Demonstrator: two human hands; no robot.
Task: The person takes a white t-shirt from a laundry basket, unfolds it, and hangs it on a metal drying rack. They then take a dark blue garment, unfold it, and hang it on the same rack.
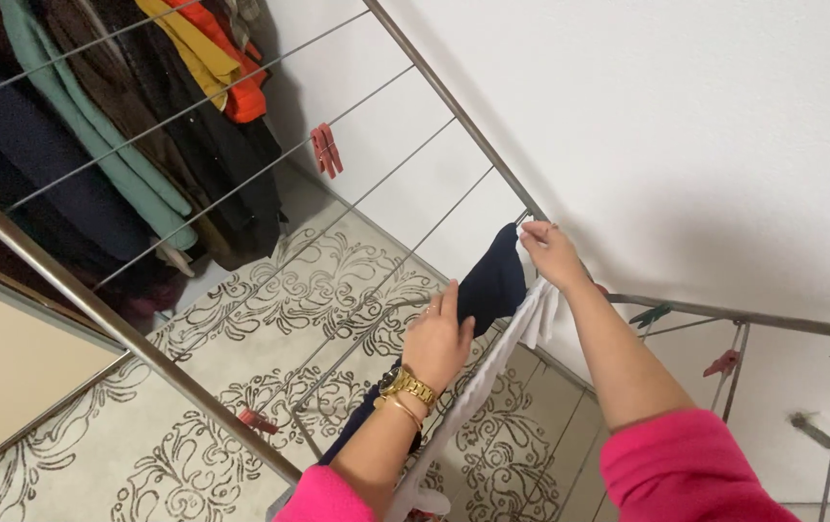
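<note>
A dark navy garment (488,286) is being draped over the wires of a metal drying rack (125,329), with a white cloth (492,372) lying alongside it on the same wires. The navy piece is being pressed by the left hand (437,340), whose fingers are lying flat and together against the fabric — nothing is being gripped in a fist. A gold watch (408,386) and thin bracelets are being worn on that wrist. The upper corner of the white cloth is being pinched by the right hand (552,253), fingertips closed on the fabric just beside the rack's slanted top bar, where the navy garment's top edge is also being held up. Both forearms are being framed by bright pink sleeves (681,469) at the bottom edge.

A pair of pink clothespegs (326,150) is being left clipped on a higher wire, well apart from the hands — further pegs, green (650,314) and red (721,363), are hanging on the folded wing to the right. Hanging clothes (115,126) are being seen at upper left, above a patterned carpet (280,319).
</note>
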